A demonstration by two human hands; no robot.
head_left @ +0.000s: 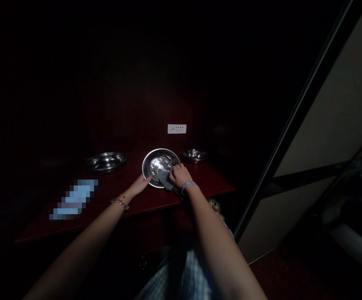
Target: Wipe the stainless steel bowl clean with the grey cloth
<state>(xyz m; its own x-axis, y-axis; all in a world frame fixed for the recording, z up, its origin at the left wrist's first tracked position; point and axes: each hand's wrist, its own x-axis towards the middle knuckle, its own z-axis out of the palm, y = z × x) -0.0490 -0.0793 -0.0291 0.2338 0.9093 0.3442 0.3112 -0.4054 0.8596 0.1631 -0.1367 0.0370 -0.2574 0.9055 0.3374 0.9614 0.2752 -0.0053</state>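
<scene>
A shiny round metal basin (161, 155) is tilted up over the dark red desk, its inside facing me. My left hand (140, 184) grips the basin's lower left rim, thumb on the inner side. In my right hand (180, 175) is a grey cloth (165, 179), bunched under closed fingers and lying against the basin's inside at the lower right. The far fingers of my left hand are hidden behind the rim.
One metal basin (106, 161) stands on the desk (127, 200) at left, and a smaller metal bowl (194, 156) at right. A blurred-out bluish rectangle (74, 200) lies front left. A white socket panel (177, 129) is on the back wall. A sliding door panel (306, 146) borders the right.
</scene>
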